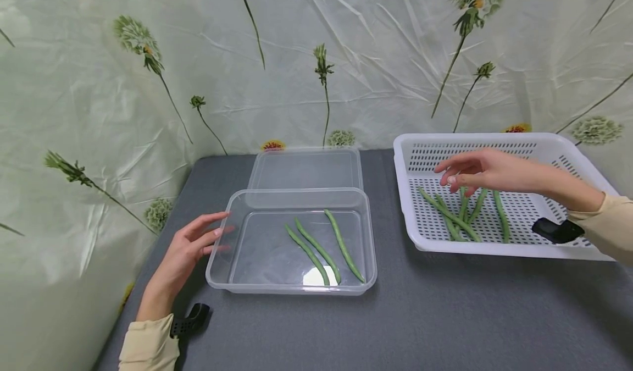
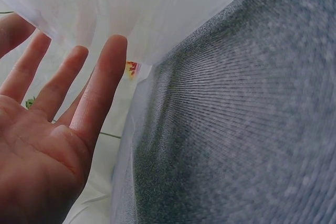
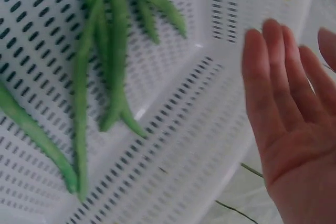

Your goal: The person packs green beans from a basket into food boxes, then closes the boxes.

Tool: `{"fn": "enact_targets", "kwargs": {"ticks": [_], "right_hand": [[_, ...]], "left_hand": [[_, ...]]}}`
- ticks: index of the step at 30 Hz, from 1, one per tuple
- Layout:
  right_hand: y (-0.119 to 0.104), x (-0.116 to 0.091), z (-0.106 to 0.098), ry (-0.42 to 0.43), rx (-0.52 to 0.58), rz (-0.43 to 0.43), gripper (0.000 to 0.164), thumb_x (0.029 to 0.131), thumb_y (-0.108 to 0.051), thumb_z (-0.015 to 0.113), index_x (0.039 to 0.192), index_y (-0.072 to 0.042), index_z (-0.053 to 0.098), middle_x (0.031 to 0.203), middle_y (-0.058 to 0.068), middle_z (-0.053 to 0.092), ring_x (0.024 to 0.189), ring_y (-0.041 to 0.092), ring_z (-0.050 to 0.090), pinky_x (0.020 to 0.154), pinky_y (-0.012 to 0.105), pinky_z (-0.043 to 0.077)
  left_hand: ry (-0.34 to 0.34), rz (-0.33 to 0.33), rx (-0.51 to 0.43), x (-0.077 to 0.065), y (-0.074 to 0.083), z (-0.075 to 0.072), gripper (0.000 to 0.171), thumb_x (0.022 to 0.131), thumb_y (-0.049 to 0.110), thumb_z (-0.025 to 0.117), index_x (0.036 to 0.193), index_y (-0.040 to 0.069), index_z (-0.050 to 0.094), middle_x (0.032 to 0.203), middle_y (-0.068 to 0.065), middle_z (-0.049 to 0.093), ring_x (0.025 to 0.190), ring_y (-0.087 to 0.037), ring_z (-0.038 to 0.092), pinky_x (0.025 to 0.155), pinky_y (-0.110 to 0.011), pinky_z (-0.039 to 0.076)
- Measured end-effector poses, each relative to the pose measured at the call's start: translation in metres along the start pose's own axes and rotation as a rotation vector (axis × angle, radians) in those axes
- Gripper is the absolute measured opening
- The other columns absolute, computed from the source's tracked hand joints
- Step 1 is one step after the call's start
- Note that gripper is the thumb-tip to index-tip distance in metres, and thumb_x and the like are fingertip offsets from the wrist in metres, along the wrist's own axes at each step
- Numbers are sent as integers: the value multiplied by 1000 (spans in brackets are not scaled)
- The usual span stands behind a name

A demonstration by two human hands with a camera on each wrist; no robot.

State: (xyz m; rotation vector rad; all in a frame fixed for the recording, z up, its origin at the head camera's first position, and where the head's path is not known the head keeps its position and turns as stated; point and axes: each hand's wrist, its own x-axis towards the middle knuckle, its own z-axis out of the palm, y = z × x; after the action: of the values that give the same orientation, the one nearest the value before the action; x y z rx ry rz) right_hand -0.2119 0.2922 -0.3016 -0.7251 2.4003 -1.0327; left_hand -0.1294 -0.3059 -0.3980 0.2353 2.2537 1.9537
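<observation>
Three green beans (image 1: 341, 244) lie side by side in the right half of a clear plastic container (image 1: 292, 291). My left hand (image 1: 185, 250) is at the container's left wall, its fingertips right at the rim and its fingers spread. In the left wrist view those fingers (image 2: 100, 87) are extended against the cloudy plastic. Over the white perforated basket (image 1: 410, 217) hovers my right hand (image 1: 494, 173), holding nothing, fingers loosely extended. Several green beans (image 1: 501, 217) lie in the basket below it; the right wrist view shows them crossing one another (image 3: 118, 51).
A clear lid (image 1: 306, 167) lies flat behind the container, against the flowered plastic sheet (image 1: 287, 85) at the back. Dark grey cloth (image 1: 395, 316) covers the table, with a strip between container and basket. The basket stands at the right, near the sheet.
</observation>
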Motion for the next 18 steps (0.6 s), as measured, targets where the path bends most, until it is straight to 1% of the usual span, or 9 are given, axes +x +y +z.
{"fn": "enact_targets", "kwargs": {"ticks": [2,4,8,12,15,18], "right_hand": [[6,4,2,17,6,2,36,99,-11,61,132,2,56,111,19,65,90,24,68,69,39,60],[13,9,5,13,22,20,38,97,-10,64,131,3,56,110,18,65,91,25,67,68,40,60],[27,15,9,-73,67,80,42,95,-3,63,134,7,50,113,20,63,92,28,66,70,41,60],[39,20,12,-173,103,146,44,96,5,56,137,9,43,118,23,60,96,30,65,72,40,59],[45,27,13,-214,119,175,45,97,7,51,140,8,39,120,22,59,96,29,64,72,41,59],[50,32,14,-233,125,187,46,98,7,51,142,7,38,116,19,60,93,27,62,71,40,59]], "left_hand": [[0,1,-1,0,0,0,41,103,12,54,142,3,49,144,-7,50,120,-17,59,86,-40,57],[1,1,0,0,0,1,41,103,13,55,142,3,49,144,-8,49,120,-17,59,86,-40,57],[-10,-8,18,0,-1,2,42,102,14,55,142,3,49,145,-9,48,120,-16,58,86,-39,57],[-24,-13,31,1,-2,3,43,103,15,55,143,4,48,147,-9,46,121,-16,58,87,-38,56],[-21,-8,20,1,-2,2,42,103,14,54,143,3,48,147,-10,46,122,-17,58,87,-38,56],[-18,0,2,0,-1,1,42,103,12,53,143,1,47,147,-12,45,122,-18,57,87,-39,56]]}}
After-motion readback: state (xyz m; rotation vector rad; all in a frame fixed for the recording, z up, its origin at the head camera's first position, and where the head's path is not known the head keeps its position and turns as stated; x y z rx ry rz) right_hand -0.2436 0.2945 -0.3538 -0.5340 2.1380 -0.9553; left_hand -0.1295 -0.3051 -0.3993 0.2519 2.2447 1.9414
